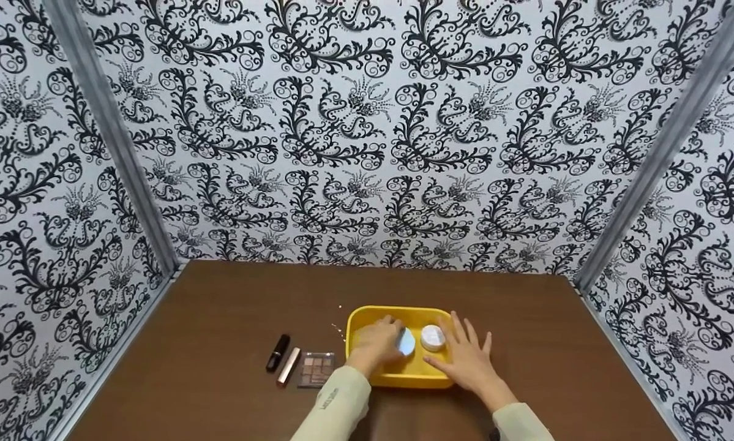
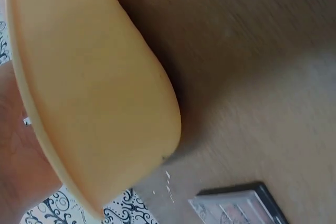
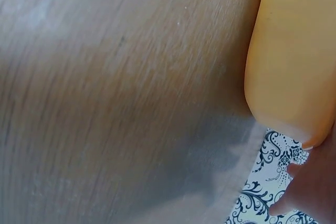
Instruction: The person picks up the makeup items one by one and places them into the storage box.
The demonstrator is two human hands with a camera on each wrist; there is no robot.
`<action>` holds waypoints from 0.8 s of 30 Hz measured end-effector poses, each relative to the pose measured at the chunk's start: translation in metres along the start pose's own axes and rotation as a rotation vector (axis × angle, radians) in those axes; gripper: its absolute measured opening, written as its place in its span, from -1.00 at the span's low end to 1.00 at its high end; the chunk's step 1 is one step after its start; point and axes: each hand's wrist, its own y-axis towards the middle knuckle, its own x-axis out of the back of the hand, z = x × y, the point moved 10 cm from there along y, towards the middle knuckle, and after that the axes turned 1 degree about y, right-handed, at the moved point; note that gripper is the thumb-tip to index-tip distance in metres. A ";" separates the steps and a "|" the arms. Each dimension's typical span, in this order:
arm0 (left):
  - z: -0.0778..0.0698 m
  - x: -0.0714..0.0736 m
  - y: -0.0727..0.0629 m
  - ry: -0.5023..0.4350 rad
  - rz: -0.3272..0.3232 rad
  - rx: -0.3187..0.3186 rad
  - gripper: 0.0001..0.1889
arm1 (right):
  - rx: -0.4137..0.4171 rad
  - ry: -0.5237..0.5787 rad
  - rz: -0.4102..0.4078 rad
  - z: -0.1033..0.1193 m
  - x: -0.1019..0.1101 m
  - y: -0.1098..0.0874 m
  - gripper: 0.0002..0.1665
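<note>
A yellow tray (image 1: 397, 383) stands on the brown table, its side wall filling much of both wrist views. Inside it my left hand (image 1: 376, 343) grips a pale blue round item (image 1: 406, 343), partly covered by the fingers; its kind is unclear. A small round white jar (image 1: 433, 338) sits in the tray's right half. My right hand (image 1: 468, 358) reaches over the right rim with fingers spread, thumb and fingers beside the jar, and seems to hold nothing. The left wrist view shows part of my left hand (image 2: 21, 150) beyond the rim.
Left of the tray lie an eyeshadow palette (image 1: 316, 370), a rose-gold tube (image 1: 289, 366) and a black lipstick-like tube (image 1: 278, 353). Small white flecks (image 1: 338, 331) mark the table by the tray. Patterned walls (image 1: 367, 153) enclose the table's back and sides.
</note>
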 end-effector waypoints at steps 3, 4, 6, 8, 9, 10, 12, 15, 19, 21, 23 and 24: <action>-0.004 -0.003 0.001 0.003 -0.001 -0.002 -0.47 | -0.001 0.000 0.001 0.000 0.000 -0.001 0.06; -0.005 -0.004 0.001 -0.004 -0.005 -0.005 -0.48 | -0.001 0.002 0.001 0.000 0.000 -0.001 0.07; -0.006 -0.004 0.002 -0.014 -0.006 -0.005 -0.50 | -0.004 0.005 0.007 -0.001 0.000 0.000 0.07; -0.007 -0.005 0.001 -0.027 0.001 -0.004 -0.53 | -0.008 0.004 0.011 -0.001 -0.001 -0.001 0.08; -0.007 -0.005 0.001 -0.026 0.005 -0.004 -0.54 | -0.009 0.004 0.013 -0.001 -0.001 -0.001 0.08; -0.007 -0.005 0.001 -0.032 0.010 -0.003 -0.54 | -0.011 0.003 0.015 -0.001 -0.001 -0.001 0.08; -0.008 -0.006 0.000 -0.041 0.019 -0.004 -0.54 | -0.012 0.003 0.013 0.000 0.000 -0.001 0.08; -0.010 -0.008 0.001 -0.047 0.026 -0.004 -0.52 | -0.008 0.008 0.005 0.001 0.001 -0.001 0.07; -0.013 -0.010 0.004 -0.017 0.012 -0.006 -0.50 | -0.003 0.016 0.002 0.002 0.002 -0.002 0.07; -0.015 -0.012 0.006 0.009 -0.005 -0.008 -0.50 | -0.004 0.020 0.007 0.002 0.002 -0.002 0.07; -0.016 -0.013 0.008 0.033 -0.019 -0.002 -0.51 | -0.004 0.020 0.010 0.002 0.002 -0.002 0.07; -0.016 -0.014 0.009 0.040 -0.022 0.004 -0.51 | -0.005 0.019 0.012 0.002 0.002 -0.002 0.07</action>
